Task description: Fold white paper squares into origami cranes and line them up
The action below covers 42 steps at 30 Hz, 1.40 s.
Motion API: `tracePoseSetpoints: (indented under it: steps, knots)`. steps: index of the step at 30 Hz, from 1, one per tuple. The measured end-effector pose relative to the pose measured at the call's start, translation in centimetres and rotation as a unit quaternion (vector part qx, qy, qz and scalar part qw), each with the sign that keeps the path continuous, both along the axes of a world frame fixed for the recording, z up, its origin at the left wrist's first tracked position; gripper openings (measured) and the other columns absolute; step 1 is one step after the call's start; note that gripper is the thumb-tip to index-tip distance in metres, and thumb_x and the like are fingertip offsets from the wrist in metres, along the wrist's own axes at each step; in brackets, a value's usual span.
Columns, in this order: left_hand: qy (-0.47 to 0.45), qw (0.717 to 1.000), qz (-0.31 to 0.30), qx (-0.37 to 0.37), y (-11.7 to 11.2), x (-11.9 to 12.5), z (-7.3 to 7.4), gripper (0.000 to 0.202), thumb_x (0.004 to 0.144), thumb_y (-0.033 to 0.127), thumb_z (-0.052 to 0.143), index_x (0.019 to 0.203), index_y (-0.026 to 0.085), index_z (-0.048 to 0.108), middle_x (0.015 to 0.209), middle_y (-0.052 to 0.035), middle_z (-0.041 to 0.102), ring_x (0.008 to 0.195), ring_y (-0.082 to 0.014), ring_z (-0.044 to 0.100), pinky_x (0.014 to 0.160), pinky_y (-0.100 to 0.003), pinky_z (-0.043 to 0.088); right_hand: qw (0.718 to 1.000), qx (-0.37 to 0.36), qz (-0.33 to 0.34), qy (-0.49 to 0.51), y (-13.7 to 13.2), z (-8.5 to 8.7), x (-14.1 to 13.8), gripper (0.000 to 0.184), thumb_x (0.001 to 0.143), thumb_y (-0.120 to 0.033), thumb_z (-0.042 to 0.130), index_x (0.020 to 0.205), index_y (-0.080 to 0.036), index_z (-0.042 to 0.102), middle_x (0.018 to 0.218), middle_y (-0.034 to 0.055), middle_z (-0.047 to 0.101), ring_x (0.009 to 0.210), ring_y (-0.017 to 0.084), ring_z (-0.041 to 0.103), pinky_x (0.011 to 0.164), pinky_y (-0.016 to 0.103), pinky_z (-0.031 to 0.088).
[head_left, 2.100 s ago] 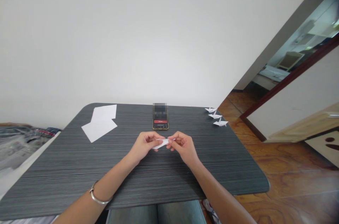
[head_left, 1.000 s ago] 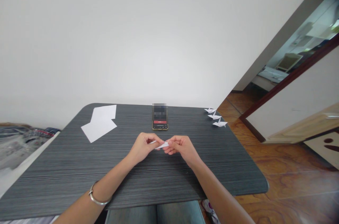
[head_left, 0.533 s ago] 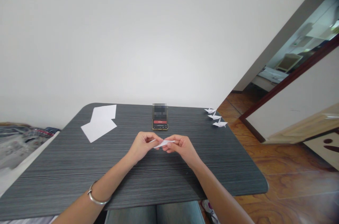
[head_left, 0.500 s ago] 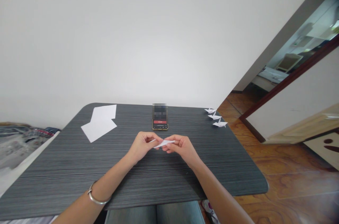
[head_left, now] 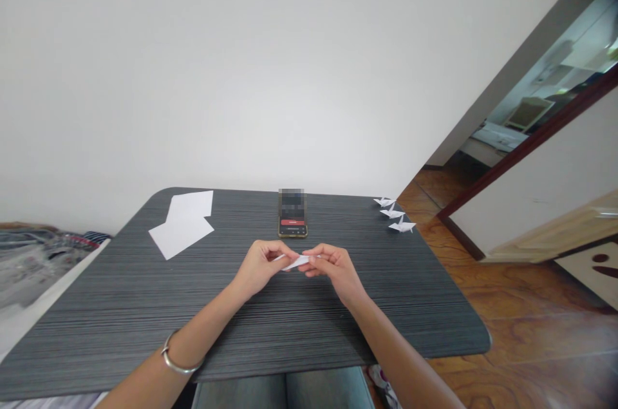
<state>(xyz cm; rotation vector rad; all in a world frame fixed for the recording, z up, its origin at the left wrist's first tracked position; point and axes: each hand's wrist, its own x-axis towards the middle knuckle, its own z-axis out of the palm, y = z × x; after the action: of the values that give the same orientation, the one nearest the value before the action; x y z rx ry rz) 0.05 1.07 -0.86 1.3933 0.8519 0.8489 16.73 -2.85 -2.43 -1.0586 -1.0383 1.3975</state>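
Between my two hands is a small folded piece of white paper (head_left: 297, 262), held just above the dark table (head_left: 203, 306). My left hand (head_left: 263, 266) pinches its left end between thumb and fingers. On the other end, my right hand (head_left: 333, 267) grips the paper with the thumb on top and fingers curled behind. The fingers hide both ends of the fold. Three white paper cranes (head_left: 402, 227) stand in a row at the table's right far corner.
Two sheets of white paper (head_left: 181, 238) overlap at the far left of the table. A phone (head_left: 292, 219) lies beyond my hands, near the wall (head_left: 299, 106). Clothes or bedding (head_left: 38, 267) lie left of the table; wooden floor (head_left: 502, 306) is to the right.
My right thumb and fingers have shifted slightly along the paper, and more of its middle shows. My left hand keeps its pinch.
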Motion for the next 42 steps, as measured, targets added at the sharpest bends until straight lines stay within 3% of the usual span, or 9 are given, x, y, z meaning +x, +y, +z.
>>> tracePoseSetpoints:
  steps: [13, 18, 25, 32, 37, 42]
  knots:
    - [0.002, 1.0, 0.003, -0.008, 0.2, -0.1, -0.1, 0.012, 0.064, 0.024, 0.067, 0.065, 0.012, 0.068, 0.057, -0.003, 0.066, 0.053, -0.0122, 0.057, 0.054, -0.021, 0.042, 1.0, 0.009, 0.022, 0.011, 0.0, 0.1, 0.3, 0.023, 0.07, -0.034, 0.062, 0.078, -0.014, 0.067, 0.068, 0.0064, 0.07, 0.066, 0.019, 0.068, 0.057, 0.026, 0.053]
    - [0.025, 1.0, -0.011, 0.014, 0.1, 0.0, -0.2, 0.012, 0.065, 0.023, 0.065, 0.064, 0.012, 0.069, 0.057, -0.0027, 0.066, 0.053, -0.0119, 0.056, 0.054, -0.021, 0.042, 0.999, -0.038, 0.018, -0.024, 0.1, 0.0, 0.0, 0.026, 0.064, -0.037, 0.069, 0.07, -0.012, 0.065, 0.061, 0.0058, 0.07, 0.051, 0.014, 0.065, 0.049, 0.022, 0.052]
    - [0.035, 0.999, -0.022, 0.016, 0.1, 0.1, -0.1, 0.013, 0.065, 0.024, 0.064, 0.064, 0.012, 0.068, 0.056, -0.0016, 0.064, 0.053, -0.0116, 0.056, 0.055, -0.021, 0.043, 0.996, -0.075, 0.042, -0.016, 0.0, 0.5, 0.1, 0.027, 0.059, -0.037, 0.072, 0.067, -0.012, 0.064, 0.06, 0.0056, 0.07, 0.051, 0.013, 0.065, 0.049, 0.021, 0.051]
    - [-0.031, 0.995, -0.069, -0.064, 0.2, -0.1, 0.3, 0.033, 0.071, 0.03, 0.06, 0.099, 0.013, 0.058, 0.078, -0.004, 0.064, 0.067, -0.0133, 0.059, 0.06, -0.025, 0.05, 0.998, -0.045, 0.007, -0.031, 0.1, 0.4, 0.1, 0.028, 0.059, -0.037, 0.072, 0.068, -0.012, 0.064, 0.059, 0.0052, 0.07, 0.052, 0.015, 0.065, 0.051, 0.024, 0.052]
    - [0.028, 0.995, -0.028, -0.09, 0.2, 0.0, -0.2, 0.027, 0.066, 0.032, 0.065, 0.08, 0.009, 0.061, 0.061, -0.0022, 0.063, 0.054, -0.0101, 0.057, 0.053, -0.021, 0.048, 0.999, -0.025, 0.008, -0.045, 0.0, -0.1, 0.0, 0.025, 0.063, -0.035, 0.07, 0.07, -0.012, 0.064, 0.06, 0.0051, 0.07, 0.052, 0.014, 0.065, 0.051, 0.023, 0.052]
    - [0.053, 0.995, -0.02, -0.081, 0.3, 0.0, -0.4, 0.023, 0.066, 0.031, 0.065, 0.069, 0.008, 0.064, 0.058, -0.0036, 0.065, 0.051, -0.0097, 0.057, 0.053, -0.021, 0.047, 0.999, -0.012, 0.01, -0.051, 0.0, -0.5, 0.0, 0.025, 0.064, -0.035, 0.069, 0.072, -0.012, 0.064, 0.062, 0.0057, 0.07, 0.054, 0.015, 0.066, 0.052, 0.024, 0.052]
